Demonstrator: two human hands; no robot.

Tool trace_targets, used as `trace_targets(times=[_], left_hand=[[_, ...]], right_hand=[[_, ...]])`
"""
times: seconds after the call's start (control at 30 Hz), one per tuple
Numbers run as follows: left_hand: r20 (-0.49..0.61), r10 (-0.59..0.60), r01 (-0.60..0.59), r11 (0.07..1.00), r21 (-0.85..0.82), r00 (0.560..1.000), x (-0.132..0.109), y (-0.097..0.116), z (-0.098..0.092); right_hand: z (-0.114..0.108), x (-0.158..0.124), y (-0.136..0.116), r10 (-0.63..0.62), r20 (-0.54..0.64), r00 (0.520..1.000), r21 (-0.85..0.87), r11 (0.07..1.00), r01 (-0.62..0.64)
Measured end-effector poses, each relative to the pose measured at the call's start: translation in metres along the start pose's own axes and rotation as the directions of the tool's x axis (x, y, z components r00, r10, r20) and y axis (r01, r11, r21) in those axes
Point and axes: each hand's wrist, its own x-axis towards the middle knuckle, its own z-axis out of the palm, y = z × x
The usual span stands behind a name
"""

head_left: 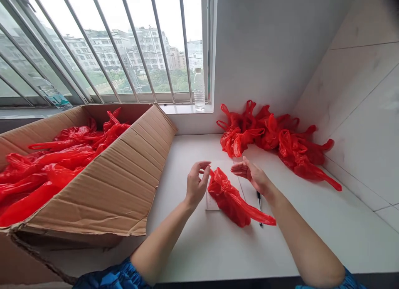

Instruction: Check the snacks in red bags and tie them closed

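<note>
A knotted red plastic bag [230,199] lies on the white counter [199,251], partly over a white sheet or notebook [212,203]. My left hand [198,183] is at the bag's upper left end, fingers curved and thumb apart from them, with nothing seen between them. To the upper right of the bag, my right hand [251,174] is held with its fingers stretched out, holding nothing. A black pen [259,208] lies right of the bag, partly under its tail.
A large cardboard box [124,172] full of red bags [68,156] stands at left. Several more red bags [271,135] lie at the back right against the wall. A clear bottle [199,90] stands on the sill of the barred window; another bottle [56,95] leans behind the box.
</note>
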Motion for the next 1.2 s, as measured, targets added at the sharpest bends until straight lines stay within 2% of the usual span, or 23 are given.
trace_targets(times=[0.13,0.2,0.3,0.37,0.47,0.57,0.63,0.7,0.73,0.77,0.83,0.9,0.93,1.03,1.1,1.2], left_hand=[[0.154,0.094,-0.107,0.991,0.079,0.984,-0.014,-0.005,0.000],[0.231,0.160,-0.177,0.983,0.055,0.960,-0.023,-0.006,-0.002],[0.353,0.253,-0.267,0.964,-0.007,0.901,-0.033,-0.003,0.002],[0.375,0.265,-0.272,0.962,-0.036,0.888,-0.034,0.001,0.007],[0.238,0.209,-0.185,0.976,-0.119,0.949,-0.028,0.003,0.007],[-0.005,0.136,-0.135,0.981,-0.142,0.991,-0.012,0.001,-0.009],[-0.185,0.070,-0.093,0.989,-0.118,0.980,-0.001,-0.002,-0.021],[-0.282,0.008,-0.037,0.995,-0.097,0.959,0.005,-0.004,-0.028],[-0.268,0.000,-0.023,0.996,-0.082,0.963,0.005,-0.004,-0.029],[-0.210,0.015,-0.028,0.998,-0.059,0.978,0.003,-0.003,-0.027],[0.000,0.083,-0.083,0.996,-0.012,0.997,-0.004,0.002,-0.019],[0.194,0.133,-0.135,0.991,-0.001,0.972,-0.012,0.006,-0.011],[0.252,0.132,-0.135,0.991,-0.007,0.959,-0.016,0.007,-0.007],[0.301,0.047,-0.035,0.998,-0.047,0.953,-0.020,0.008,-0.004],[0.332,0.002,0.026,0.997,-0.079,0.943,-0.019,0.007,-0.005],[0.395,0.024,-0.004,0.999,-0.051,0.918,-0.018,0.004,-0.006]], right_hand=[[0.000,-0.019,-0.016,-0.050,0.107,0.993,-0.255,0.964,0.076],[0.004,-0.030,-0.028,-0.046,0.191,0.981,-0.370,0.922,0.115],[0.016,-0.044,-0.035,0.023,0.333,0.943,-0.466,0.873,0.144],[0.027,-0.049,-0.033,-0.015,0.343,0.939,-0.476,0.859,0.188],[0.036,-0.052,-0.026,-0.215,0.186,0.959,-0.426,0.862,0.276],[0.031,-0.048,-0.025,-0.388,0.001,0.921,-0.402,0.844,0.356],[0.024,-0.044,-0.027,-0.462,-0.119,0.879,-0.378,0.840,0.390],[0.021,-0.040,-0.028,-0.485,-0.217,0.847,-0.355,0.848,0.395],[0.021,-0.039,-0.028,-0.480,-0.236,0.845,-0.354,0.852,0.385],[0.024,-0.038,-0.026,-0.467,-0.227,0.855,-0.360,0.856,0.372],[0.033,-0.039,-0.021,-0.418,-0.152,0.895,-0.370,0.864,0.341],[0.044,-0.043,-0.016,-0.382,-0.074,0.921,-0.350,0.875,0.335],[0.048,-0.045,-0.015,-0.377,-0.043,0.925,-0.338,0.877,0.342],[0.053,-0.050,-0.014,-0.358,0.077,0.931,-0.365,0.858,0.360],[0.051,-0.050,-0.015,-0.302,0.152,0.941,-0.437,0.834,0.338],[0.047,-0.049,-0.017,-0.245,0.140,0.959,-0.536,0.796,0.281]])
